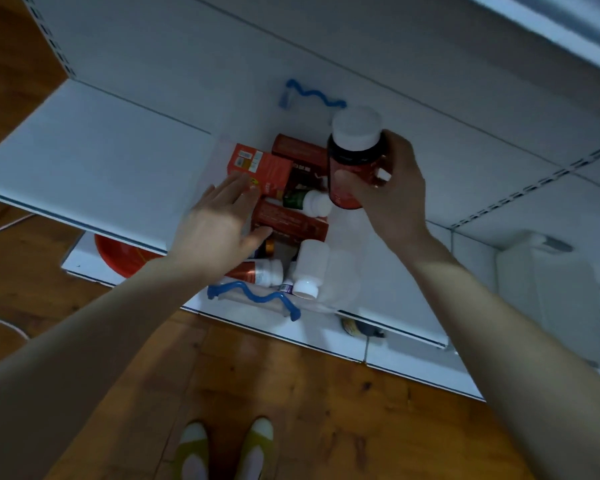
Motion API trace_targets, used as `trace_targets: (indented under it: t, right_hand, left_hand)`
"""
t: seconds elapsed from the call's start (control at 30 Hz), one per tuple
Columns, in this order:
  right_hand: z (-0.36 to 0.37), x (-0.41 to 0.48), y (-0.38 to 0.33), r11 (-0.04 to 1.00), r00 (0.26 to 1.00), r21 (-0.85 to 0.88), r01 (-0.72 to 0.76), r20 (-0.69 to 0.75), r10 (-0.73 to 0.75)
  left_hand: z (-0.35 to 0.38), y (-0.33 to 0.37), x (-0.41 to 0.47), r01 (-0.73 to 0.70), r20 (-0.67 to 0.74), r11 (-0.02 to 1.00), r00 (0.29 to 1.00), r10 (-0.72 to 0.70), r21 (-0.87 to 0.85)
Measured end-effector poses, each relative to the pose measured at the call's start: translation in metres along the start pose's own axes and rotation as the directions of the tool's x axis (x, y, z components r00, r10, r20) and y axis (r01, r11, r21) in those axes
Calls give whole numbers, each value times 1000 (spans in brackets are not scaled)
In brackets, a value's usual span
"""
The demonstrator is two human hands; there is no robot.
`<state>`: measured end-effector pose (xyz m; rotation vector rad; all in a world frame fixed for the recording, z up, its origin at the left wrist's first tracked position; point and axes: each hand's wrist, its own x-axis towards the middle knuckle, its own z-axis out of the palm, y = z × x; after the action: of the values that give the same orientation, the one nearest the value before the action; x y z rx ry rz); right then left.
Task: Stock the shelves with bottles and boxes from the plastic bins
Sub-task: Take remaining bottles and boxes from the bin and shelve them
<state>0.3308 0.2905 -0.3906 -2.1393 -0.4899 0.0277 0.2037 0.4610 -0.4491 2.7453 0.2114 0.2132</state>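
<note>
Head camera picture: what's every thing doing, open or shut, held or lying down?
Plastic bin: lidless, holding bottles and boxes.
Red bottle: capped, held above the bin.
Right grip: holds the red bottle.
Left grip: fingers straight, empty, over the orange box.
Green bottle: capped, lying on its side.

Wooden floor point(291, 393) below. Yellow-green shoes point(191, 445) side by side at bottom edge. Thin white cable point(6, 226) on floor at left. Red bowl point(118, 252) near cable, partly hidden.

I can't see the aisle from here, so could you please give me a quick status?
Right hand gripping red bottle above bin. Left hand open over red boxes. No obstruction seen.
</note>
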Motion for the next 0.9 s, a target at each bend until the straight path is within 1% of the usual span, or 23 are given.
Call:
trace_targets:
  t: [0.07, 0.1, 0.13, 0.2, 0.27, 0.4, 0.57, 0.73, 0.9]
  right_hand:
    - [-13, -10, 1, 999, 999, 31, -33, -40, 34]
    - [-19, -15, 2, 998, 997, 40, -48, -56, 51]
    - [-23, -20, 3, 997, 995, 47, -65, -68, 68]
    - [-26, -28, 5, 993, 992, 72, -93, -77, 98]
    - [-26, -32, 5, 990, 992, 93, -105, -61, 111]
    - [-19, -32, 4, 993, 996, 83, -87, -23, 89]
    - [-15, -31, 7, 994, 996, 69, -84, 2, 84]
    - [-15, -29, 8, 995, 996, 57, -85, 1, 85]
    - [-14, -28, 9, 994, 996, 66, -87, -5, 87]
  left_hand:
    - [9, 10, 7, 13, 6, 997, 1000, -12, -79]
    - [13, 13, 12, 40, 36, 993, 999, -36, -108]
    - [19, 15, 18, 73, 83, 989, 995, -63, -125]
    - [30, 14, 30, 141, 227, 982, 968, -110, -126]
    - [42, 11, 41, 166, 299, 977, 947, -120, -137]
    - [56, 4, 57, 117, 319, 984, 945, -70, -133]
    - [75, -11, 65, 17, 383, 999, 924, -3, -33]
    - [82, -14, 68, -7, 346, 997, 938, -18, 72]
    - [80, -16, 68, -36, 326, 996, 945, 8, 81]
